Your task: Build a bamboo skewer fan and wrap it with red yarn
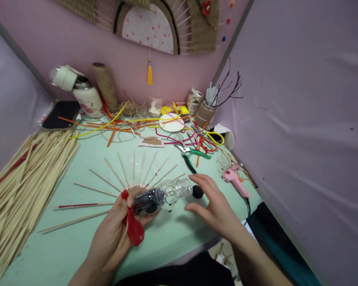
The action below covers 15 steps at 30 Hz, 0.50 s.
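Observation:
My left hand (115, 224) is closed around a clear plastic bottle (173, 190) tilted on its side, with its neck to the right. Dark round pieces (150, 200) show inside it. A red bundle (135, 230), perhaps yarn or cloth, hangs from the same hand beside the bottle. At the bottle's mouth is a small black ball (197, 192). My right hand (214, 202) is beside the ball with thumb and fingers apart; I cannot tell whether it touches it. Behind the bottle, thin sticks (104, 188) fan out from a cardboard piece, partly hidden by my left hand.
Many loose wooden sticks (26, 190) lie at the left. Green-handled pliers (189, 153) and a pink glue gun (237, 180) lie at the right. Colourful cords (122, 123), a flask (88, 99), a cardboard tube (104, 85) and a phone (61, 114) are along the back.

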Each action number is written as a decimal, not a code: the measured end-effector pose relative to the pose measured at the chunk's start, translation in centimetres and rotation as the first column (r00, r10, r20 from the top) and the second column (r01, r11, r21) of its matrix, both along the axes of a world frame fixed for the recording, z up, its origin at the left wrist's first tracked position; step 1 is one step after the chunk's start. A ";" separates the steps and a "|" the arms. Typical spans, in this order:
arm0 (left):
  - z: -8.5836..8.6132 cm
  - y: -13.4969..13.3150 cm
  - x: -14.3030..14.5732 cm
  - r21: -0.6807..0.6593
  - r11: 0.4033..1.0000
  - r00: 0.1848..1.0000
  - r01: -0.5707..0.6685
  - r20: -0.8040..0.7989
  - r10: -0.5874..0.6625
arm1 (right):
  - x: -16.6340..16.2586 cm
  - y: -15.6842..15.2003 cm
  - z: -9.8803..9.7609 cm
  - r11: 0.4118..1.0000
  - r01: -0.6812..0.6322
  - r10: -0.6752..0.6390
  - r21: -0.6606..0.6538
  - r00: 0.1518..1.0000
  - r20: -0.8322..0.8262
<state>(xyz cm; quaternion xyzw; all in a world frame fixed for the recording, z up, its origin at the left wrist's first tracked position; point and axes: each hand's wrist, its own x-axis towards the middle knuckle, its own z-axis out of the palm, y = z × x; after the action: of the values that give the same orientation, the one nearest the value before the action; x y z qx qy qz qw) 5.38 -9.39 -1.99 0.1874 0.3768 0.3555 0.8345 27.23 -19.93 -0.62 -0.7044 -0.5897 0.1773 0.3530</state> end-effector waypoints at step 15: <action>0.1 -0.6 0.6 -0.102 0.994 0.957 -0.042 0.281 0.069 | -0.9 2.3 2.5 0.965 -0.261 0.234 0.009 0.881 0.411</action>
<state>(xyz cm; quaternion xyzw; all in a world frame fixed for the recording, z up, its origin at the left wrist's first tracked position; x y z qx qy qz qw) 5.97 -9.96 -1.88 0.0841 0.2746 0.3840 0.8775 26.33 -17.67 1.90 -0.6329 -0.7405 0.0517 0.2198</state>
